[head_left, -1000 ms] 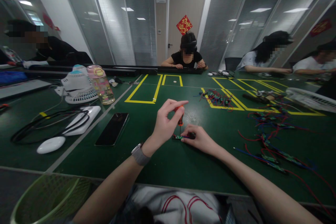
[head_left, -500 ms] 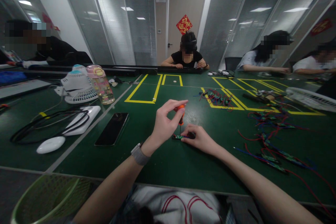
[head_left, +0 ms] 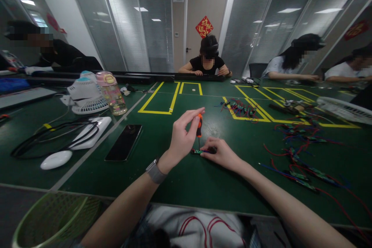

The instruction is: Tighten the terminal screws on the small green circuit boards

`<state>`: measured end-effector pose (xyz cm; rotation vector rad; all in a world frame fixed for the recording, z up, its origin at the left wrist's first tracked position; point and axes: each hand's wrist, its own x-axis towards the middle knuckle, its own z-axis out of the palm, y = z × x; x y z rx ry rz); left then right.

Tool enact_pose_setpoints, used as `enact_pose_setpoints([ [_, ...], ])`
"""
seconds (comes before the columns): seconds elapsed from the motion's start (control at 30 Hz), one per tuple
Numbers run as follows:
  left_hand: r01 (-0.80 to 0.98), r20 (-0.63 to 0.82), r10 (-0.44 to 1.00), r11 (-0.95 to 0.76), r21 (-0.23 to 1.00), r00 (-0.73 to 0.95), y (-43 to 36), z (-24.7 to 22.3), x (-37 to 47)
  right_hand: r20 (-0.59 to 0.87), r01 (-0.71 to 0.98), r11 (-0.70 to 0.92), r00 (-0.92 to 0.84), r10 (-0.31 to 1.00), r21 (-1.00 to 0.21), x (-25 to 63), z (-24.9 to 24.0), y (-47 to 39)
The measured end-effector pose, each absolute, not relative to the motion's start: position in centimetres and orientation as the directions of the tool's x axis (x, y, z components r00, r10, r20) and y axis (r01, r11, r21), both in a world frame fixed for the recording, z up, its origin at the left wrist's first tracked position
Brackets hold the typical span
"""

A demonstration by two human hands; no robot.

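Observation:
My left hand (head_left: pixel 185 131) is closed around the handle of an orange and black screwdriver (head_left: pixel 199 126), with the thumb against its side and the fingers stretched over its top. The screwdriver stands upright, and its tip meets a small green circuit board (head_left: pixel 197 152) lying on the table. My right hand (head_left: pixel 220 154) pinches the board's right end, where dark wires run under the fingers. Exactly what the tip touches on the board is too small to make out.
Wired circuit boards (head_left: pixel 299 178) lie to the right, and a pile of them (head_left: pixel 240 107) sits farther back. On the left are a phone (head_left: pixel 124 143), a white mouse (head_left: pixel 56 160), black cables, a bottle (head_left: pixel 112 95) and a fan (head_left: pixel 87 95). Several people sit around the green table (head_left: pixel 174 186).
The left thumb and fingers have shifted on the screwdriver's handle, from a rounded pinch to a straighter, flatter grip. The right hand and the board have stayed in place.

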<state>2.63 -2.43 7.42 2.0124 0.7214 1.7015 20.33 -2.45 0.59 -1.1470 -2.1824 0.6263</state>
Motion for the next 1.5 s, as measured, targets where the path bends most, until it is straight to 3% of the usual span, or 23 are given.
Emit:
enact_pose_setpoints([
  [0.43,0.287,0.807,0.59,-0.777,0.561,0.021,-2.49,7.78,2.56,0.291,0.604,0.545,-0.471,0.833,-0.581,20.51,0.57,-2.54],
  [0.83,0.104,0.727,0.679,-0.734,0.671,0.101,-2.46,7.26,2.43,0.317,0.609,0.554,-0.459,0.83,-0.568,20.59,0.23,-2.63],
  [1.2,0.238,0.803,0.591,-0.793,0.561,0.076,-2.52,7.72,2.53,0.311,0.586,0.539,-0.449,0.838,-0.605,20.51,0.16,-2.41],
  [1.5,0.146,0.802,0.588,-0.807,0.572,0.105,-2.45,7.6,2.46,0.306,0.585,0.535,-0.448,0.84,-0.609,20.55,0.22,-2.4],
])
